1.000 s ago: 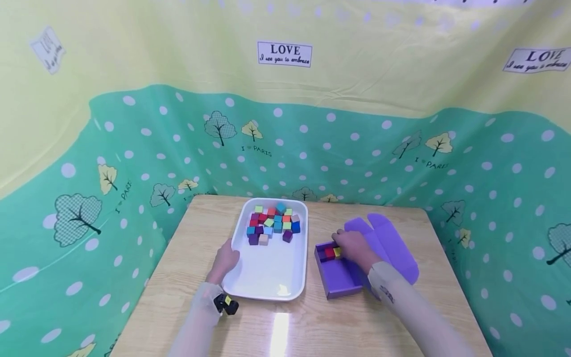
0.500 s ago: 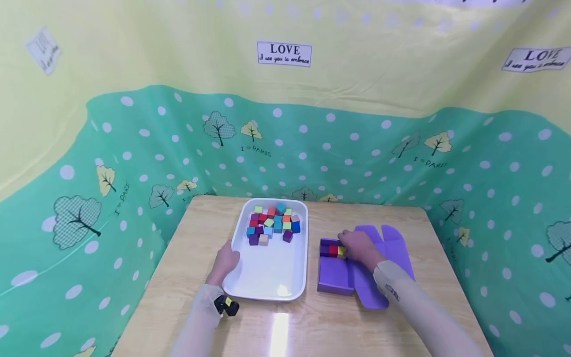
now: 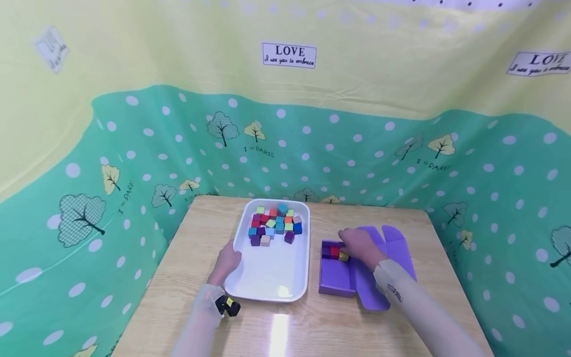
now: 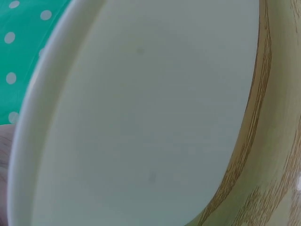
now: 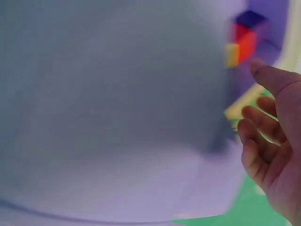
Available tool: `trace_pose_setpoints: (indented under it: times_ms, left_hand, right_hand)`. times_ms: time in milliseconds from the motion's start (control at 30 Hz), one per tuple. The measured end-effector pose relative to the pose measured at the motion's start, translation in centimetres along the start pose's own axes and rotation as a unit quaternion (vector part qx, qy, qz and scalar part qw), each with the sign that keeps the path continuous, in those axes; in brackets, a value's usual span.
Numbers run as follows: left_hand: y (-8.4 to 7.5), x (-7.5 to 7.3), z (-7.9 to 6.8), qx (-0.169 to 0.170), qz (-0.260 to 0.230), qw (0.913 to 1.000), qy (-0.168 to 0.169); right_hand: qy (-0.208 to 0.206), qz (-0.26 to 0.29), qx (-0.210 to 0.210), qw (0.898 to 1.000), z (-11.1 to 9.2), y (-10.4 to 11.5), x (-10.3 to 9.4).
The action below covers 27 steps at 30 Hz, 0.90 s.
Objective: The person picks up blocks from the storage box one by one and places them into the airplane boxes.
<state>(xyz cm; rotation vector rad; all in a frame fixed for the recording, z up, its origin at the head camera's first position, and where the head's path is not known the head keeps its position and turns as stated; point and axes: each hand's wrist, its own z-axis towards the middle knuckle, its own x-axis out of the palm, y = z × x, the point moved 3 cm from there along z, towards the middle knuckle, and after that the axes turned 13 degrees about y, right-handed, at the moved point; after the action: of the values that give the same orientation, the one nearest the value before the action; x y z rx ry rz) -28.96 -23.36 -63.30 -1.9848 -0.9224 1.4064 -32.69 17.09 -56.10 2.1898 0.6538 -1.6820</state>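
My left hand (image 3: 226, 261) grips the left rim of a white tray (image 3: 266, 270); in the left wrist view, the tray wall (image 4: 155, 113) hides most of that hand. Several small coloured cubes (image 3: 271, 224) lie in the tray's far half. To the right stands an opened purple box (image 3: 336, 275). Along its far wall sit a dark purple cube (image 3: 326, 253), a red cube (image 3: 334, 253) and a yellow cube (image 3: 343, 256). Over the box's far right corner is my right hand (image 3: 360, 245). Its thumb (image 5: 268, 75) points near the cubes, its other fingers bend loosely, and nothing shows between them.
The box's purple lid (image 3: 398, 250) spreads rightward under my right forearm, and blurred purple card (image 5: 197, 183) fills much of the right wrist view. Everything stands on a wooden table (image 3: 303, 332). A patterned cloth (image 3: 285, 134) hangs behind and at both sides.
The purple box has turned straighter and its lid has swung with it. My right hand has eased off the yellow cube, which shows more. My left hand stays on the tray.
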Motion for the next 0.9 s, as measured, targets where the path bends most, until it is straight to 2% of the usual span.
trace_pose_setpoints:
  times_ms: [167, 333, 433, 533, 667, 733, 800, 900]
  left_hand:
    - [0.3, -0.2, -0.1, -0.009, 0.008, 0.9999, -0.007]
    - [0.2, 0.1, -0.4, -0.002, 0.01, 0.9999, -0.01]
    - [0.2, 0.4, -0.5, 0.002, 0.003, 0.9999, -0.01]
    - [0.2, 0.7, -0.5, 0.006, -0.003, 0.9999, -0.015]
    - [0.0, 0.9, -0.4, 0.022, 0.0, 0.9995, -0.021]
    - [0.1, 0.9, -0.3, 0.024, 0.004, 0.9994, -0.025]
    - [0.1, 0.8, -0.3, 0.019, 0.003, 0.9994, -0.029]
    - [0.1, 0.4, -0.2, 0.021, 0.003, 0.9991, -0.036]
  right_hand:
    - [-0.004, 0.042, -0.006, 0.999, 2.7, 3.2, -2.8]
    - [0.026, 0.12, -0.01, 0.992, 6.5, 7.7, -3.7]
    - [0.044, 0.168, -0.003, 0.985, 8.7, 10.1, -3.3]
    - [0.06, 0.214, 0.031, 0.974, 10.6, 11.7, -2.4]
    - [0.067, 0.272, 0.116, 0.953, 12.4, 12.3, -0.8]
    - [0.075, 0.29, 0.144, 0.943, 12.9, 12.5, -0.1]
    - [0.082, 0.301, 0.156, 0.937, 13.1, 12.7, 0.2]
    - [0.08, 0.31, 0.158, 0.934, 13.5, 12.9, 0.4]
